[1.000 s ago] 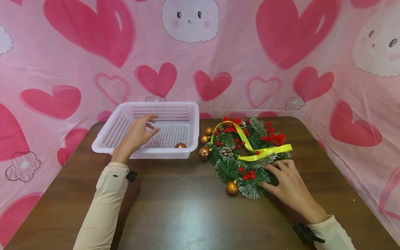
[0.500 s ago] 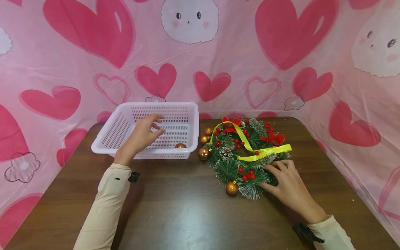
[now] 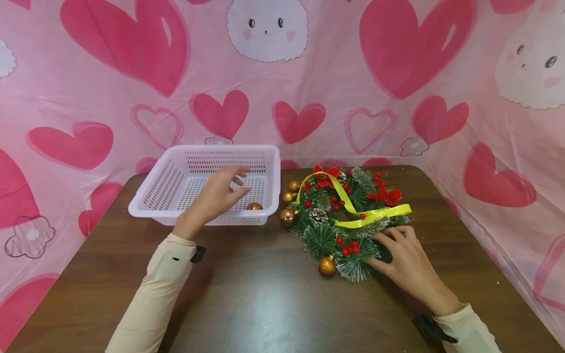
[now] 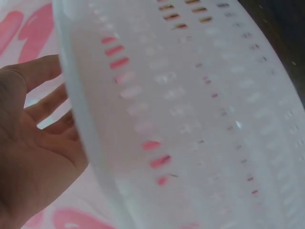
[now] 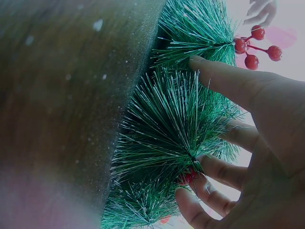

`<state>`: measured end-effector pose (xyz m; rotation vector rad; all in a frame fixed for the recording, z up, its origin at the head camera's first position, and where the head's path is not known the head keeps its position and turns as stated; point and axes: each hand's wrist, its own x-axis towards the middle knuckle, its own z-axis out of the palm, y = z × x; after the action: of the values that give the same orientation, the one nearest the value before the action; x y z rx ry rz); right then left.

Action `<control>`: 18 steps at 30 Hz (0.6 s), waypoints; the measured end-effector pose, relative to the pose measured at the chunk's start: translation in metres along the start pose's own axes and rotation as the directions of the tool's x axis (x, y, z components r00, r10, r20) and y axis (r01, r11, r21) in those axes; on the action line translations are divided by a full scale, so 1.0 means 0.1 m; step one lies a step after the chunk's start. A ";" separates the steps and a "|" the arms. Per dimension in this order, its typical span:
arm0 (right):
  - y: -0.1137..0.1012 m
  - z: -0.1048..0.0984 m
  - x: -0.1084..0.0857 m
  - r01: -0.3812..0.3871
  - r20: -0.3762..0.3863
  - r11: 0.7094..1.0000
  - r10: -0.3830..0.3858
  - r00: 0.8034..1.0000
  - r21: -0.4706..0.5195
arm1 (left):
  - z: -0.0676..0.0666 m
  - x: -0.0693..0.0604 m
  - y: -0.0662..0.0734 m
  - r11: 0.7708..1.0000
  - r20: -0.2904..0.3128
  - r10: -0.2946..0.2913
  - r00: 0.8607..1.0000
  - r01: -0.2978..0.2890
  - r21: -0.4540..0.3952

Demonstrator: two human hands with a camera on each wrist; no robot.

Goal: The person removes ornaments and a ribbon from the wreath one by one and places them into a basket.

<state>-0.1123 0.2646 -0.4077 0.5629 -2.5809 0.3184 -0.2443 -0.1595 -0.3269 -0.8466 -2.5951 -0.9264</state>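
Observation:
My left hand (image 3: 214, 196) hovers over the white plastic basket (image 3: 265, 149), holding nothing, its fingers loosely bent. In the left wrist view the hand (image 4: 40, 148) shows beyond the basket's slotted wall (image 4: 138, 167). A shiny copper bauble (image 3: 254, 206) lies inside the basket near the front, partly behind the rim. To the right, a green Christmas wreath (image 3: 321, 241) lies on the table with red berries, red flowers and pine cones. My right hand (image 3: 408, 267) grips its near right edge. Thumb and fingers sit among the needles in the right wrist view, where the wreath (image 5: 167, 119) fills the middle.
Yellow ribbon (image 3: 375, 214) lies loosely across the wreath. Gold and copper baubles (image 3: 287, 216) are at the wreath's left side, and a glittery one (image 3: 327, 265) at its front. All stand on a brown wooden table (image 3: 265, 304), before a pink heart-patterned cloth (image 3: 335, 63).
My left hand has moved right across the basket, towards the side where the bauble lies. The right hand and the wreath have stayed in place.

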 end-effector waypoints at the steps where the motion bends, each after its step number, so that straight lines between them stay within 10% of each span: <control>1: 0.00 0.00 0.00 0.001 -0.001 1.000 -0.001 1.000 0.001 | 0.01 0.00 0.03 1.000 -0.006 0.017 1.000 -0.017 0.006; 18: 0.00 0.00 0.00 -0.006 0.007 1.000 0.006 1.000 0.003 | 0.24 -0.05 0.62 0.962 0.010 0.269 0.963 -0.269 -0.046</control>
<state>-0.1123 0.2650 -0.4083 0.5588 -2.5897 0.3222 -0.2038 -0.1079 -0.3168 -1.1874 -2.3991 -0.9031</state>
